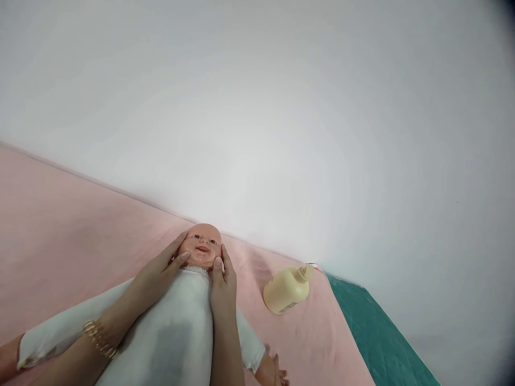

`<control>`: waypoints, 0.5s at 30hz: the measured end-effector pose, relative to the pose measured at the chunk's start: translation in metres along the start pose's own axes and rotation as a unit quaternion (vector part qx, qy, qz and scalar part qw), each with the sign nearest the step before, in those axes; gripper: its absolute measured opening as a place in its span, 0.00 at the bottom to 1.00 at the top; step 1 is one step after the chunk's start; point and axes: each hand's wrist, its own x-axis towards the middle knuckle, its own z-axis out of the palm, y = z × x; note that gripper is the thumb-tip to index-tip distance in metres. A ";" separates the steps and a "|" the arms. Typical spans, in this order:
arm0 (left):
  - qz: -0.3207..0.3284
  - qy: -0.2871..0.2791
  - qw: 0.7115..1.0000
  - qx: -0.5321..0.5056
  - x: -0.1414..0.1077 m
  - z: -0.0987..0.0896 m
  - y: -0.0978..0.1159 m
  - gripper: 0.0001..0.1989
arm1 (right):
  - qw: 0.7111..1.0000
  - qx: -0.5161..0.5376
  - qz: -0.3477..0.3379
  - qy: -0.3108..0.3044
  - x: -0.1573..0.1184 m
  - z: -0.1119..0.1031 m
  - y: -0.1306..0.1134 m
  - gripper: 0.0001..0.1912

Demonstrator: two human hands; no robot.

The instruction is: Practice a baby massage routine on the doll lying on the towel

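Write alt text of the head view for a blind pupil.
A person's left hand and right hand cup the head of a white-clothed baby doll lying face up on a pink sheet. A yellow pump bottle is at right; behind, a white wall.

From where I stand, the doll's head [204, 245] looks like smooth, hard plastic, with a gloss catching on its cheeks and chin. Its body [189, 316] is soft, matt cloth, ending at a rougher, frilled collar [197, 269]. The bottle [284, 292] seems smooth plastic with a low sheen. The sheet [92, 225] is matt fabric, the green mat [376, 332] quilted cloth, the bracelet [98, 339] shiny, metal-like, the wall [257, 118] smooth and matt.
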 end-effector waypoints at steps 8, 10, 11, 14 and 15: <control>0.002 0.007 1.000 -0.001 0.002 0.001 -0.001 0.42 | 1.000 0.012 0.009 -0.010 0.003 0.000 0.005 0.38; -0.010 0.007 1.000 -0.004 0.001 0.001 0.000 0.43 | 1.000 0.012 0.009 -0.009 0.003 0.000 0.006 0.38; -0.013 0.009 1.000 -0.009 0.001 0.001 0.000 0.43 | 1.000 0.012 0.007 -0.007 0.003 0.000 0.006 0.38; -0.013 0.016 0.999 -0.026 0.001 0.002 0.000 0.43 | 1.000 0.007 0.000 0.004 0.003 0.001 0.007 0.37; -0.013 0.017 0.999 -0.029 0.001 0.002 -0.001 0.42 | 1.000 0.003 -0.002 0.009 0.003 0.001 0.007 0.36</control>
